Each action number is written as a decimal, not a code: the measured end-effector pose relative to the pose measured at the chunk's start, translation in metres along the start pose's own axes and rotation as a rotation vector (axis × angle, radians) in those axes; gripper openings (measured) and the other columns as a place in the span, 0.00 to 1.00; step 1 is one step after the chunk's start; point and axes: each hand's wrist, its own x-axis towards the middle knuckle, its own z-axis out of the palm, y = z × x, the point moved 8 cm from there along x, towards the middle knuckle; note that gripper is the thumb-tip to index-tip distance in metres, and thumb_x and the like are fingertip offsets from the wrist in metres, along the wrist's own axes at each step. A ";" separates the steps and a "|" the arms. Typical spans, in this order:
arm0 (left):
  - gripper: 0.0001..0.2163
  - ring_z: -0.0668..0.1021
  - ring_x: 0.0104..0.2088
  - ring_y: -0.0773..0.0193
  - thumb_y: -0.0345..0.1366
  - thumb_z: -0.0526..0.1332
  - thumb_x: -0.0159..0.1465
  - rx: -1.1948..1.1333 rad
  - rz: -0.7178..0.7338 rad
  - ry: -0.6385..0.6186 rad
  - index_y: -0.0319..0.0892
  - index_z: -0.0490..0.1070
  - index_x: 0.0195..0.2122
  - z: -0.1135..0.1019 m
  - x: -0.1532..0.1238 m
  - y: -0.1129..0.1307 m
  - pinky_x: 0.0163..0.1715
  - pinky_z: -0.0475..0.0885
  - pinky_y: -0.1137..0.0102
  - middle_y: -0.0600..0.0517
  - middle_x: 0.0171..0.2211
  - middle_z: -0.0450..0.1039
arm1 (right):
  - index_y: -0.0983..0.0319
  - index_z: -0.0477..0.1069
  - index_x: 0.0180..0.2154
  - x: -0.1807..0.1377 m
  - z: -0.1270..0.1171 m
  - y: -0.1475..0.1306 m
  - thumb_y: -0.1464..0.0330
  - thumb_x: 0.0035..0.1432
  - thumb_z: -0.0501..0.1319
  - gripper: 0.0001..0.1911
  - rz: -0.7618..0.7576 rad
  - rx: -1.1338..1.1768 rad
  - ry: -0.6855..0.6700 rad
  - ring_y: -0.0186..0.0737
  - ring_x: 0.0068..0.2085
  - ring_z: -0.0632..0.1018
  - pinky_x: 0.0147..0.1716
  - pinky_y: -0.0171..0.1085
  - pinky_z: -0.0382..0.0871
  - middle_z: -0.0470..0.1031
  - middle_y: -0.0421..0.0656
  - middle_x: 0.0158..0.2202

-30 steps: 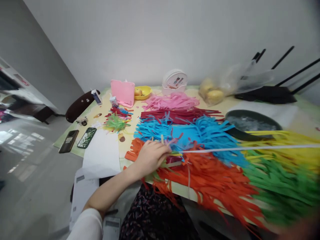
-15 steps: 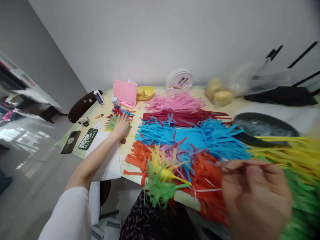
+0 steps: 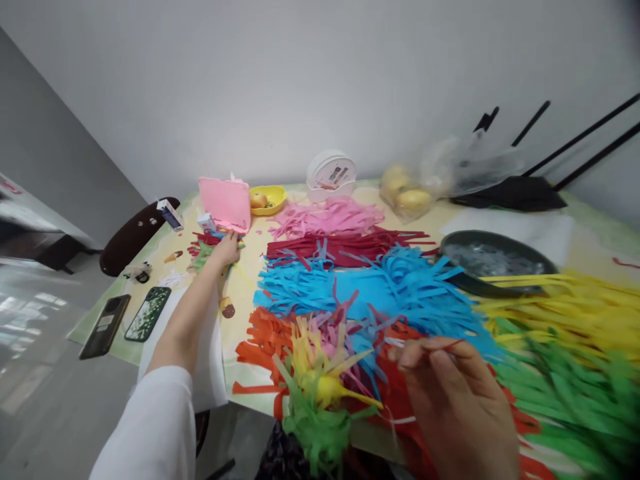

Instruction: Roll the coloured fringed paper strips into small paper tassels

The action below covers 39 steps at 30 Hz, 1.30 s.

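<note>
My left hand (image 3: 227,249) reaches to the far left of the table and rests on a small pile of colourful cut strips (image 3: 203,257), fingers stretched over it. My right hand (image 3: 457,393) is closed in a pinch at the front right, with a thin red strip (image 3: 453,345) showing between its fingers. Beside it, at the front edge, lies a bunch of tassels with a yellow head (image 3: 320,387) and green fringe (image 3: 320,427). A white string (image 3: 403,421) runs across the red-orange fringe near my right hand. What else the pinch holds is hidden.
Fringed strips lie in rows: pink (image 3: 330,217), dark red (image 3: 345,247), blue (image 3: 360,287), yellow (image 3: 575,300) and green (image 3: 565,380). A dark oval dish (image 3: 493,288) stands right. Two phones (image 3: 147,313), a pink tablet case (image 3: 225,203) and a yellow bowl (image 3: 275,199) are leftward.
The camera view has shifted, so the table things appear further left. My left hand stays at the small strip pile; my right hand, still pinched, has come nearer the tassel bunch.
</note>
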 end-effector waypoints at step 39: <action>0.14 0.75 0.31 0.65 0.41 0.70 0.52 -1.679 0.240 0.067 0.41 0.73 0.35 -0.148 -0.170 0.223 0.35 0.71 0.72 0.53 0.30 0.75 | 0.60 0.71 0.32 0.033 0.089 -0.044 0.61 0.56 0.64 0.09 -0.309 -0.497 -0.383 0.33 0.26 0.67 0.27 0.34 0.60 0.68 0.36 0.25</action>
